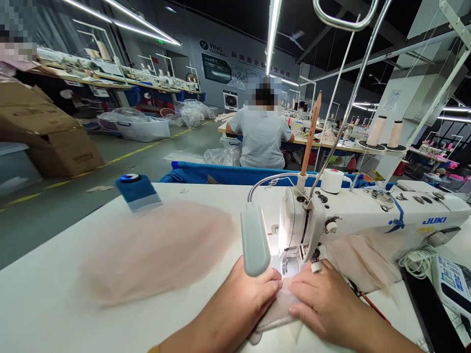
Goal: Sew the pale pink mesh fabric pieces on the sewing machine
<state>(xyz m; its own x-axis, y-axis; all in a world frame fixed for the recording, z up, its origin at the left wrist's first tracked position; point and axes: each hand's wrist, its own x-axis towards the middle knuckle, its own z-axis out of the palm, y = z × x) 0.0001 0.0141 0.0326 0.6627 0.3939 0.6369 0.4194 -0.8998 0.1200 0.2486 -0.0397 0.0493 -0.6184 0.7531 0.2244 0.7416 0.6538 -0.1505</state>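
My left hand (246, 296) and my right hand (324, 304) lie side by side on a strip of pale pink fabric (275, 311), fingers pressed down on it just in front of the presser foot (286, 264) of a white Juki sewing machine (368, 215). Both hands hold the fabric flat against the white table (47, 304). A blurred sheet of sheer pink mesh (154, 250) spreads to the left of the needle. More pink fabric (360, 255) hangs behind the machine arm.
A grey gooseneck lamp (254, 240) hangs over my left hand. A blue thread cone (137, 190) stands at the table's far edge. Another person (262, 132) sits ahead with their back to me. Cardboard boxes (51, 132) stand left; a control panel (452, 284) sits right.
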